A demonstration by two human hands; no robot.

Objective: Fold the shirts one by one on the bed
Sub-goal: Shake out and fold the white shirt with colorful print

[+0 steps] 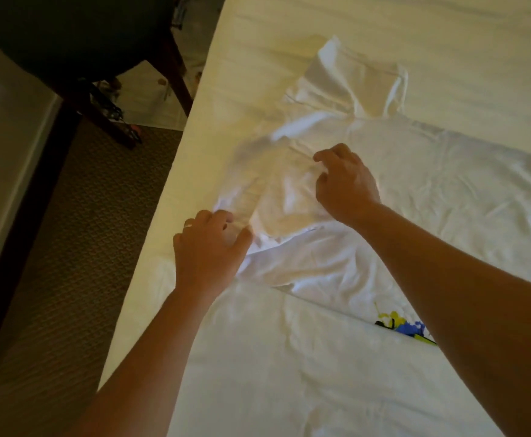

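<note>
A white shirt [415, 190] lies spread across the bed [289, 29], its collar end toward the bed's left edge and a sleeve reaching away at the top. My left hand [209, 247] pinches the shirt's near shoulder edge at the bed's left side. My right hand [344, 181] has its fingers curled into the bunched cloth around the collar. A second white shirt [289, 357] with a blue, yellow and black print [404, 326] lies nearer to me, partly under the first shirt and under my right forearm.
A dark round chair [68, 36] with wooden legs stands on the patterned carpet [78, 222] to the left of the bed. A dark-edged piece of furniture [15, 190] runs along the far left. White bags sit on the floor behind the chair.
</note>
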